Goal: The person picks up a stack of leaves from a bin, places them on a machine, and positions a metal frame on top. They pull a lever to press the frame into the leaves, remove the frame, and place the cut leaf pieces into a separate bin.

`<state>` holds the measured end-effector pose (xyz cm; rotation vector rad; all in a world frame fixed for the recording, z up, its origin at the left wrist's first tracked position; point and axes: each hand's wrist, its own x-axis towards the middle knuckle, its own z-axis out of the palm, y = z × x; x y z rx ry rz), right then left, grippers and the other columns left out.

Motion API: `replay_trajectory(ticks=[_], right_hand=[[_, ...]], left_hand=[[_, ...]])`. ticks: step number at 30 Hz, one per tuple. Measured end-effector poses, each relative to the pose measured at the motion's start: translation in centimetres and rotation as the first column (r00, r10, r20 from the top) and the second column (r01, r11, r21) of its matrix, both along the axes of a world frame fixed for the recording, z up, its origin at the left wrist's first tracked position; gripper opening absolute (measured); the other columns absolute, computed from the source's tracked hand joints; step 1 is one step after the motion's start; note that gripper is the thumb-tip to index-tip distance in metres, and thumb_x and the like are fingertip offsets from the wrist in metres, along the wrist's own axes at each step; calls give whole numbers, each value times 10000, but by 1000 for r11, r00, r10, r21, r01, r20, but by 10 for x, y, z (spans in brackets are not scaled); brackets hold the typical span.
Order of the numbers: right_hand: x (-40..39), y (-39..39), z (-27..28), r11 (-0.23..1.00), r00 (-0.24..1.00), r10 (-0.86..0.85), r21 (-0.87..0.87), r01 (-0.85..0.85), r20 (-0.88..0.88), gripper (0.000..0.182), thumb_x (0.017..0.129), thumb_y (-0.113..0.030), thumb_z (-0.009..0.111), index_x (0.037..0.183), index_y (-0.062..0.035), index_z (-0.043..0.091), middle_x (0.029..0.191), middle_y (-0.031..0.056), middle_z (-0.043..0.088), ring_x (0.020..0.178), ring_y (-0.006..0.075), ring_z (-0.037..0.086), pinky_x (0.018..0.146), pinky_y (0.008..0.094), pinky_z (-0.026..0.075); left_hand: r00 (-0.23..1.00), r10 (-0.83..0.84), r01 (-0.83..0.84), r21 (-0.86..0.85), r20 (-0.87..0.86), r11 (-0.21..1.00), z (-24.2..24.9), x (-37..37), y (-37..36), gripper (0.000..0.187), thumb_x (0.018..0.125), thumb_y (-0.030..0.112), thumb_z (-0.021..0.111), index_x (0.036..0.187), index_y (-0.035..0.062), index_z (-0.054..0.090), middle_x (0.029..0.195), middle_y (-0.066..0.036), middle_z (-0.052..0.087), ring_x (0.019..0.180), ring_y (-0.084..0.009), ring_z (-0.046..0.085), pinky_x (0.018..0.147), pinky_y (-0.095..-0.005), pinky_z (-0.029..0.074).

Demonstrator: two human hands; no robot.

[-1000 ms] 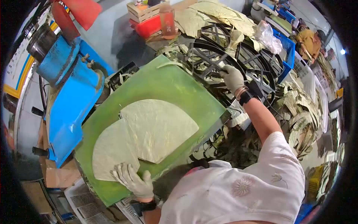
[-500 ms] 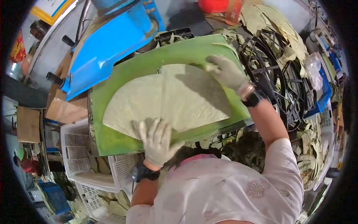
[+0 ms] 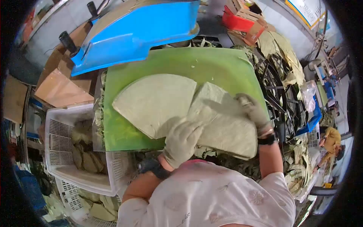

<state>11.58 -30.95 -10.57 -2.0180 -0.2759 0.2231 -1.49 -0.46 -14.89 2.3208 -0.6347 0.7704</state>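
Observation:
Two thick, pale green wedge-shaped stacks of what look like cut dried leaves rest on a green board. The left stack (image 3: 153, 100) lies flat on it. The right stack (image 3: 228, 123) sits tilted, its lower end reaching over the board's front edge. My gloved left hand (image 3: 182, 142) is closed at the right stack's narrow inner end, beside the left stack's tip; its thumb is partly hidden. My gloved right hand (image 3: 252, 112) has its fingers curled around the right stack's outer edge.
The green board (image 3: 128, 136) has a blue machine cover (image 3: 132, 45) behind it. White crates (image 3: 81, 178) with leaf pieces stand at left. Black plastic frames (image 3: 281, 85) and loose leaves lie at right. A red bin (image 3: 236, 20) is at the back; another person (image 3: 331, 143) is far right.
The right stack has come apart from the left one and moved toward my body, past the board's edge. My left hand, earlier spread flat, has closed; my right hand has come down nearer me.

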Motion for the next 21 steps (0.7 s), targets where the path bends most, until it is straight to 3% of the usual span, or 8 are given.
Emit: replay_trajectory(ticks=[3,5,8,11,13,15,18,21], right_hand=[[-5,13,39,759,981,133,651,-8,-143,708,985,-539,597,1454,-18,494,1456,122,539,1319,262,528,1046,420,470],[-2,49,55,756,975,191,650,-71,-115,728,986,-546,595,1470,-18,468,1452,131,530,1310,233,532,1033,422,483],[6,99,36,934,985,137,317,-163,101,584,1032,-431,572,1418,4,512,1372,110,597,1233,226,582,986,382,514],[32,145,24,988,986,130,66,-137,99,508,1026,-388,587,1330,19,571,1222,102,673,1094,226,639,927,360,522],[54,171,20,985,916,160,-4,-170,369,492,1001,-398,619,1263,18,604,1040,118,693,955,215,653,862,344,514],[71,211,37,951,776,280,-274,-143,565,498,980,-424,627,1239,1,624,1003,201,684,940,289,669,856,374,514],[123,259,12,868,861,414,-412,-276,296,542,965,-490,603,1213,-10,649,1075,255,687,1030,400,660,892,443,509],[135,281,-31,849,778,505,-379,-368,373,598,949,-549,571,1197,-12,660,1149,271,679,1096,456,626,918,489,495]], left_hand=[[996,51,-72,-316,-74,946,28,-5,28,348,790,54,673,1138,54,684,1134,-144,695,1014,-366,660,937,-485,519],[944,175,-295,-483,-278,825,22,-8,57,406,918,275,684,1199,-12,630,1086,-240,653,1000,-457,603,929,-497,488],[841,458,-501,-92,-289,861,18,-17,97,562,942,376,682,1288,-50,560,1143,-258,625,1050,-467,574,936,-513,460],[703,702,-710,-51,-112,703,21,-53,110,587,906,302,724,1356,-14,521,1277,-232,576,1150,-430,545,1005,-496,447],[630,767,-775,-39,-119,631,8,-78,115,616,888,236,738,1389,-5,473,1334,-265,518,1161,-434,535,998,-510,451],[575,777,-816,-255,-256,520,-7,-100,113,570,882,135,725,1376,-9,479,1300,-235,540,1164,-373,544,987,-471,463],[629,618,-748,-584,-471,315,-9,-118,93,505,901,34,671,1367,-7,481,1244,-140,566,1113,-242,556,958,-373,474],[689,443,-660,-750,-574,55,19,-123,66,418,932,36,626,1328,-4,499,1127,-80,596,984,-164,576,889,-329,493]])
